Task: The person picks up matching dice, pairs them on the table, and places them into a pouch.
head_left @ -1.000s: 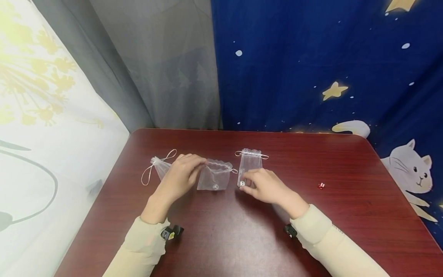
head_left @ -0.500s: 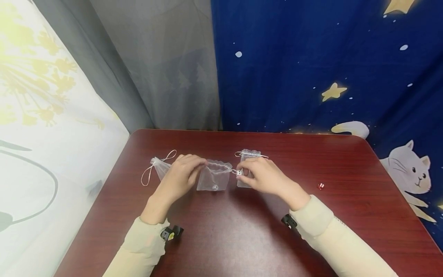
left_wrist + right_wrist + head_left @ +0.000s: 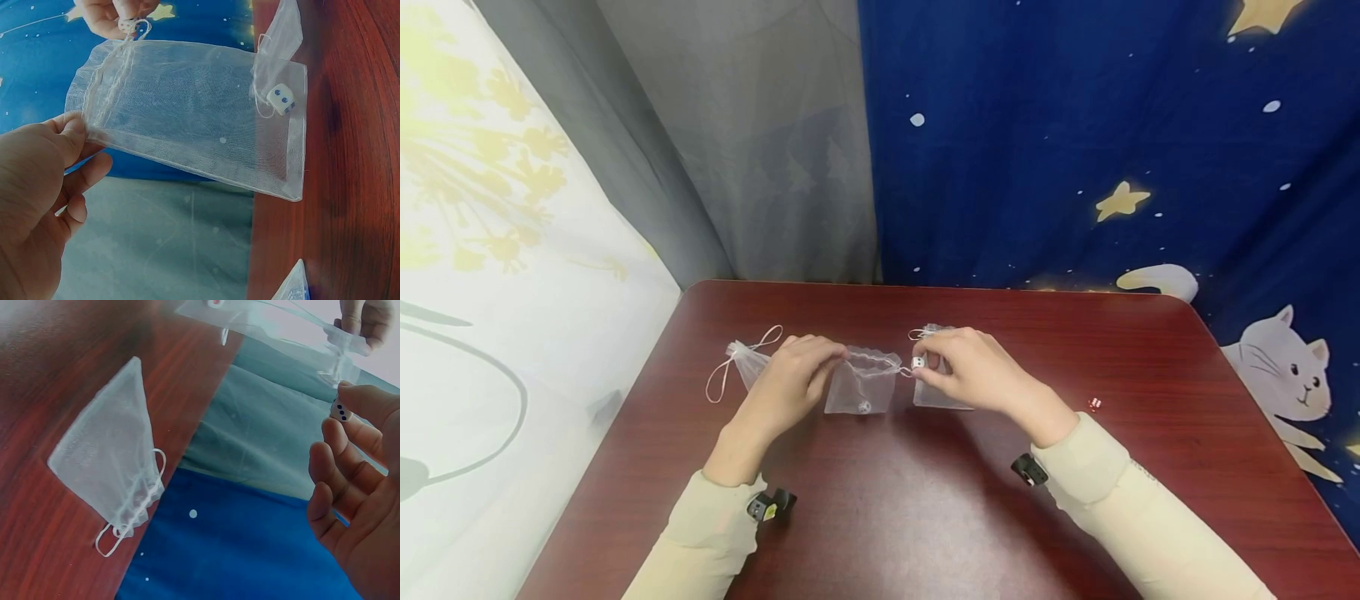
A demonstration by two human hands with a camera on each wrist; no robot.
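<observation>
My left hand pinches the upper left corner of a sheer white drawstring bag, holding it up with the mouth on top. A white die with blue dots lies at the bottom of this bag, seen through the mesh. Between thumb and fingers, my right hand pinches another white die, just right of the bag's mouth. The bag's cord loop is right at those fingertips in the left wrist view.
A second sheer bag lies flat on the table beneath my right hand. Another drawstring bag is at the left, partly hidden by my left hand. A small red die lies to the right on the dark red table.
My right hand has moved away from me and slightly left with the die, from over the right bag's lower end to beside the held bag's cord loop. The left hand has stayed put.
</observation>
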